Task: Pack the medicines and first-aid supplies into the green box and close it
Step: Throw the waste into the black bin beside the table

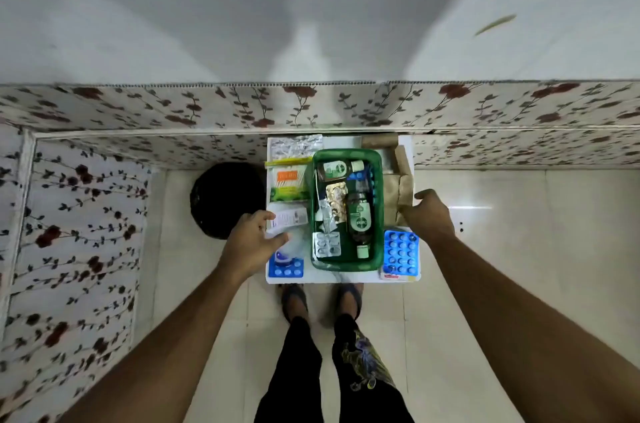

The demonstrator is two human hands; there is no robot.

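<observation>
A: The green box (380,211) stands open mid-table, already part filled. Which step?

B: Packing. Your left hand (251,242) pinches a white sachet (289,219); your right hand (431,216), fingers loosely apart, touches the tan rolls (394,192). Next, you drop the sachet inside.

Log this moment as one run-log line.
stage: packing | green box: open, part-filled | left hand: on white packet | right hand: at tan rolls | blue blister pack: outside
</observation>
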